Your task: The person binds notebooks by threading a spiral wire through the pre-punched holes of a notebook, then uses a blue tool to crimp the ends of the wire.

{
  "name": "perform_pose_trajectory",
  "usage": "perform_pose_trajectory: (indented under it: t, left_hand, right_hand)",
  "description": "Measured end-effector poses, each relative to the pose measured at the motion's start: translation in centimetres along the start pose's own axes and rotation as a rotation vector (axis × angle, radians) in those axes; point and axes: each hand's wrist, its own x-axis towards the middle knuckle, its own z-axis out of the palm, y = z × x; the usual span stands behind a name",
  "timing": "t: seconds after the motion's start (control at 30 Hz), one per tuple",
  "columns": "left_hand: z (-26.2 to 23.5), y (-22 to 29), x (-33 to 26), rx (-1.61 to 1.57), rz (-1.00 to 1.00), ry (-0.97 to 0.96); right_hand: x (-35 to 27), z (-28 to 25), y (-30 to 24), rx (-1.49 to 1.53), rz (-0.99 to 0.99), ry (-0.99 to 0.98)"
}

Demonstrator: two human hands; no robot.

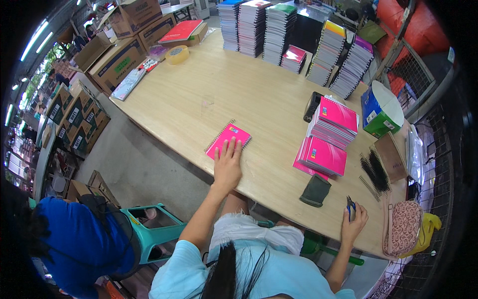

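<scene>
Pink notebook (228, 141) lies flat near the front edge of the wooden worktop (219, 94), spiral side to the left. The left hand (227, 164) rests open on it, fingers spread over the cover. The right hand (352, 222) is closed around small blue-handled pliers (350, 205) at the worktop's edge. Two stacks of pink notebooks (326, 144) sit between them, farther back.
</scene>
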Motion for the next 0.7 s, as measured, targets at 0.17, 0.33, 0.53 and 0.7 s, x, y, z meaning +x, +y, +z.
perform_pose_trajectory:
  t: [0.17, 0.33, 0.53, 0.7]
  left_hand:
    - [-1.2, -1.8, 0.0, 0.048, -0.022, -0.042]
    - [-3.7, 5.2, 2.7, -0.281, 0.081, 0.176]
    - [0.6, 14.2, 11.4, -0.775, -0.015, -0.105]
    - [2.9, 16.4, 13.5, -0.682, -0.018, -0.409]
  right_hand:
    - [0.3, 0.0, -0.4, 0.023, 0.026, -0.019]
    - [1.0, -1.0, -0.5, -0.241, 0.024, 0.052]
    - [0.3, 1.1, -12.2, 0.138, -0.365, -0.173]
    - [0.6, 2.0, -7.7, 0.255, -0.133, -0.086]
